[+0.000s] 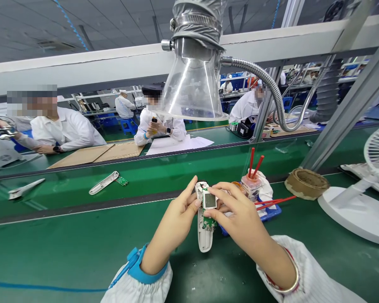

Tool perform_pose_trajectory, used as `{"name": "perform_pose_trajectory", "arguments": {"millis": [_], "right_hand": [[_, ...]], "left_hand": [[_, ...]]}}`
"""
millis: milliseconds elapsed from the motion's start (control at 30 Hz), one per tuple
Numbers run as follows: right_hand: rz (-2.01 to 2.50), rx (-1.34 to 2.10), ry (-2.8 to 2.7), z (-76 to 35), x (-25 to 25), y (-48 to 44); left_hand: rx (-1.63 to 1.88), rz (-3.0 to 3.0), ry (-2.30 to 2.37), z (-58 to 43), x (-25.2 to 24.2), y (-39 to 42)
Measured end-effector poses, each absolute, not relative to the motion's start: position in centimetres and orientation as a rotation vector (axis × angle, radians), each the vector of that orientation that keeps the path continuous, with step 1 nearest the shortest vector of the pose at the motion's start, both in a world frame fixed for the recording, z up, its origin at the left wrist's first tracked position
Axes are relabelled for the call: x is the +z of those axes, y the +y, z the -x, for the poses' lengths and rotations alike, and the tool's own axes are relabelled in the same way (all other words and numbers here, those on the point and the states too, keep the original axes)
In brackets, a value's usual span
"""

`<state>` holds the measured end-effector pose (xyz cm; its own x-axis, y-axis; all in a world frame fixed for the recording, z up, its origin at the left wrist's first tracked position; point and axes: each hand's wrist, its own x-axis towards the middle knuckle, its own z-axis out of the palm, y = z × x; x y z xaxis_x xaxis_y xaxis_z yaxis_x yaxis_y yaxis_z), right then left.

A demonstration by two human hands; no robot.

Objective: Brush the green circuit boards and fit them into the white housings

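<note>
My left hand [180,214] grips the side of a long white plastic housing [205,242], held upright above the green bench. Its thumb and fingers close on the housing's upper half. Between the fingers and thumb of my right hand [235,206] is a green circuit board [208,222] with a small grey display [210,200]. The board lies over the open face of the housing, at a slight offset to the right. Whether it is seated inside, I cannot tell. A blue wrist strap [150,271] circles my left wrist, its cord running off to the left.
Over the bench hangs a clear extraction hood [194,90]. On the green belt lie another housing with a board [104,183] and a white part [25,189]. Right of my hands are a pot with red sticks [252,183], a tape roll [307,184] and a white fan [350,210]. People sit opposite.
</note>
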<state>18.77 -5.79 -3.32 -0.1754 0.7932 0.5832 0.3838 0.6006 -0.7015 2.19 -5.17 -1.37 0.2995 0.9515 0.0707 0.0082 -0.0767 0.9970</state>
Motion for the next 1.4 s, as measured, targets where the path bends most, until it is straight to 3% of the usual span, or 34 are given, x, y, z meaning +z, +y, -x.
{"name": "perform_pose_trajectory", "arguments": {"millis": [300,967,1400], "right_hand": [[1.013,0.155,-1.887,-18.7,-2.9,-6.0],[0.906,0.051,-1.93,-18.7,-3.0,-5.3],[0.892,0.279,-1.856,-18.5,-2.8,-5.5]], "left_hand": [[1.046,-1.176,0.793,-2.7,-1.3,-5.0],[1.003,-1.154,0.731,-3.0,-1.1,-5.0],[1.097,-1.027,0.836,-3.6,-0.6,-5.4]]}}
